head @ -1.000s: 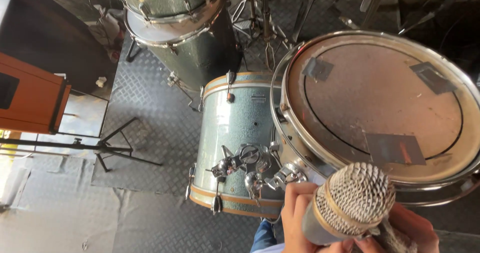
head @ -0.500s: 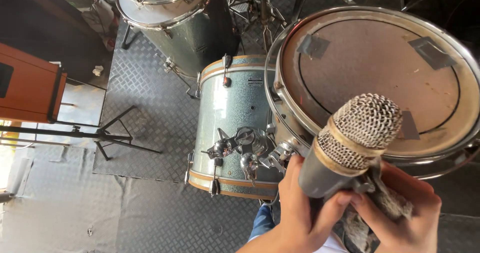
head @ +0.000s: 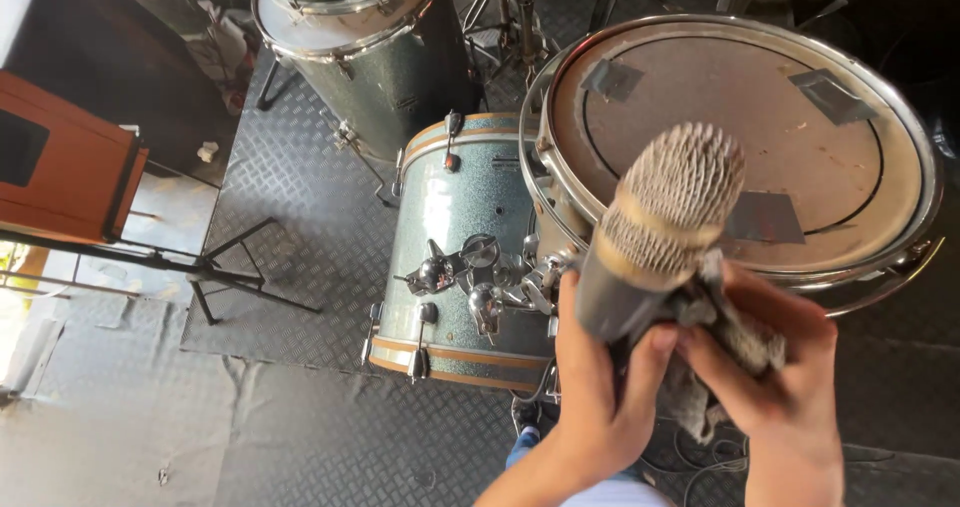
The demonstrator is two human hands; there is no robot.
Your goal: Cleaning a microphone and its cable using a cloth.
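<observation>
the microphone (head: 655, 232) sits low and right of centre in the head view, its round mesh head tilted up toward one o'clock and its dark body angled down toward seven o'clock. the left hand (head: 600, 387) is closed around the lower body, thumb up along the front. the right hand (head: 775, 367) is closed on a grey cloth (head: 735, 342), pressing it against the microphone's body at about four o'clock from the mesh head; part of the cloth hangs down between the two hands. directly behind the microphone lies a large drum (head: 740, 147) with a worn tan skin, a chrome rim and grey tape patches. at nine o'clock from the microphone a sparkly pale-green bass drum (head: 460, 237) lies on its side, chrome hardware clustered on its shell. at eleven o'clock stands a second green drum (head: 370, 37) on legs. a black folding stand (head: 210, 272) and an orange cabinet (head: 60, 162) are well apart at nine o'clock, on the grey diamond-plate floor (head: 300, 427).
</observation>
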